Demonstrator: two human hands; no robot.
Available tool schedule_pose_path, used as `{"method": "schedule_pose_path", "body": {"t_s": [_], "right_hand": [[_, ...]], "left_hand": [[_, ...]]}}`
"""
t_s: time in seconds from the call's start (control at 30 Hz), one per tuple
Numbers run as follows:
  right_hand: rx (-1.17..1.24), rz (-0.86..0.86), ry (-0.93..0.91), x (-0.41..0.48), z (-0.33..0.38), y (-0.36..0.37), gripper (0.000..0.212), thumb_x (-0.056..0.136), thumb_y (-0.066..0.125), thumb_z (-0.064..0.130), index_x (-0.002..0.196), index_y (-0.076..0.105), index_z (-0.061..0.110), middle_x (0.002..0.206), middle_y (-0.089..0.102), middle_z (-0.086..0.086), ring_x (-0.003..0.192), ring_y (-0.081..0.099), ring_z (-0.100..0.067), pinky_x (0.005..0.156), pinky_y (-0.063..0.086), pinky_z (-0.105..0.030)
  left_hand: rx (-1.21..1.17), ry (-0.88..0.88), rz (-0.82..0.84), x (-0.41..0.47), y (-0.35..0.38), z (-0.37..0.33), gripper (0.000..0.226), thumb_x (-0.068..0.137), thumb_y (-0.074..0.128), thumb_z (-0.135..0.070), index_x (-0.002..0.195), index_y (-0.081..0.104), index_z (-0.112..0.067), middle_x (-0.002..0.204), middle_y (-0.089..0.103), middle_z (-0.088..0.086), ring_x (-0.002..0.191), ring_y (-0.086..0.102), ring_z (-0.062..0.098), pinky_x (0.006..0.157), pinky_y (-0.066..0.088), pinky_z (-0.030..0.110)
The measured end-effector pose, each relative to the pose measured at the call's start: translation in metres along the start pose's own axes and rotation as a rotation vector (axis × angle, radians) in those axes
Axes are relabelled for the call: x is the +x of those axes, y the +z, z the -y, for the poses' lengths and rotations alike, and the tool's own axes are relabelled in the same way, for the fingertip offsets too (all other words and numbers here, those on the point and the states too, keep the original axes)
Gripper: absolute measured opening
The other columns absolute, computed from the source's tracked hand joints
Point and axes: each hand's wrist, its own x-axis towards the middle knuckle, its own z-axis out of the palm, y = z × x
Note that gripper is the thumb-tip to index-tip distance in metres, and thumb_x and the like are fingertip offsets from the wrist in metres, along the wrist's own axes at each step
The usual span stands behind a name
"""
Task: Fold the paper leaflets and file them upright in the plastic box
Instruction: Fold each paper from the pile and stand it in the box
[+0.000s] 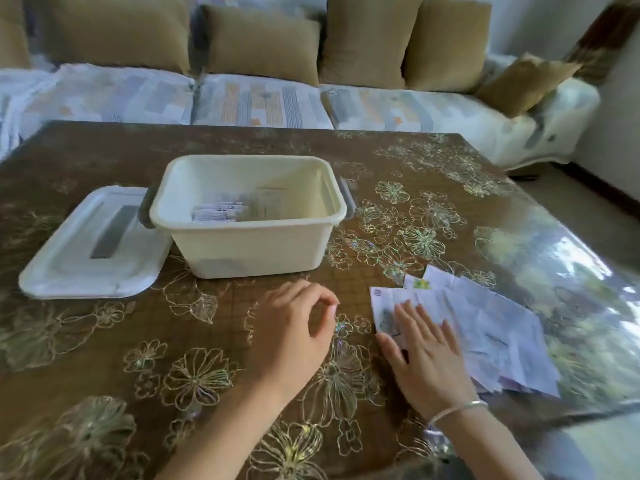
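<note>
Some folded leaflets [221,211] already stand in the plastic box [249,216] up ahead of my left hand [294,327], which is loose and holding nothing. My right hand [426,355] lies flat on the unfolded pile [485,327]; I'd say plenty left. Pile's long axis runs diagonally, away-left to near-right.

One cream rectangular plastic box [247,216] stands on one brown table covered in gold flower-patterned cloth [104,358]. One white plastic lid with a grey handle strip [95,245] lies beside it. One loose pile of white printed paper leaflets [485,330] lies on the cloth; the sheets overlap too much to count. Several folded white leaflets [221,211] sit inside the box, too blurred to number. Two bare hands show, one left hand [294,327] and one right hand [427,355], with one thin silver bracelet [457,410]. Five tan cushions [263,43] line one pale patterned sofa [259,102].
</note>
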Motion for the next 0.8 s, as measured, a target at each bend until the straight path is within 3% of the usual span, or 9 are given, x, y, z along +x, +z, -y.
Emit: {"method": "schedule_pose_path", "body": {"t_s": [0.13,0.2,0.27,0.33,0.43,0.57,0.7,0.8], "right_hand": [[0.065,0.048,-0.261,-0.014,0.04,0.008,0.097,0.071,-0.023,0.072,0.151,0.013,0.031,0.158,0.012,0.013,0.145,0.002,-0.004,0.117,0.003,-0.029],[0.102,0.062,-0.374,-0.02,0.062,0.008,0.081,0.083,-0.007,0.066,0.151,0.014,0.027,0.157,0.018,0.01,0.144,0.01,-0.009,0.116,0.012,-0.031],[0.14,0.09,-0.46,-0.019,0.076,0.003,0.058,0.096,0.018,0.047,0.15,0.018,0.025,0.153,0.029,0.007,0.139,0.02,-0.013,0.112,0.023,-0.031],[0.195,0.071,-0.462,-0.006,0.08,-0.008,0.047,0.098,0.041,0.03,0.144,0.033,0.026,0.141,0.044,0.006,0.13,0.032,-0.015,0.103,0.033,-0.029],[0.083,-0.04,-0.455,0.029,0.077,-0.029,0.035,0.092,0.057,0.033,0.126,0.053,0.029,0.126,0.052,0.009,0.119,0.04,-0.016,0.098,0.041,-0.03],[-0.114,0.222,-0.47,0.057,0.089,-0.036,0.066,0.073,0.074,0.051,0.127,0.049,0.023,0.124,0.051,0.003,0.114,0.046,-0.019,0.101,0.041,-0.036],[-0.251,0.336,-0.406,0.071,0.103,-0.034,0.093,0.061,0.082,0.053,0.133,0.037,0.015,0.127,0.053,-0.002,0.111,0.053,-0.023,0.095,0.047,-0.039],[-0.321,0.344,-0.39,0.076,0.106,-0.038,0.07,0.066,0.08,0.049,0.122,0.052,0.015,0.114,0.063,0.001,0.1,0.059,-0.022,0.087,0.051,-0.039]], "left_hand": [[0.04,-0.077,-0.006,-0.016,-0.011,0.008,0.007,0.086,0.063,-0.019,0.09,0.068,-0.022,0.089,0.065,-0.015,0.084,0.059,0.004,0.078,0.047,0.022],[0.089,-0.124,-0.025,-0.026,-0.021,0.017,0.008,0.084,0.065,-0.018,0.091,0.069,-0.021,0.09,0.065,-0.014,0.085,0.058,0.004,0.078,0.044,0.02],[0.141,-0.175,-0.028,-0.037,-0.031,0.026,0.011,0.083,0.068,-0.02,0.094,0.069,-0.023,0.093,0.064,-0.014,0.088,0.057,0.006,0.08,0.043,0.023],[0.181,-0.212,-0.004,-0.047,-0.038,0.034,0.017,0.081,0.071,-0.028,0.097,0.069,-0.025,0.096,0.064,-0.015,0.091,0.058,0.009,0.082,0.044,0.028],[0.222,-0.236,0.06,-0.058,-0.042,0.04,0.029,0.078,0.069,-0.046,0.1,0.069,-0.028,0.102,0.062,-0.018,0.096,0.055,0.007,0.084,0.042,0.03],[0.263,-0.216,0.125,-0.068,-0.04,0.04,0.042,0.07,0.064,-0.06,0.1,0.068,-0.032,0.107,0.058,-0.019,0.102,0.049,0.008,0.085,0.038,0.03],[0.278,-0.212,0.139,-0.071,-0.038,0.041,0.047,0.07,0.062,-0.063,0.106,0.066,-0.032,0.112,0.056,-0.019,0.107,0.047,0.007,0.089,0.037,0.03],[0.247,-0.219,0.121,-0.07,-0.038,0.039,0.045,0.074,0.071,-0.053,0.112,0.063,-0.032,0.113,0.054,-0.022,0.107,0.043,0.002,0.091,0.031,0.024]]}}
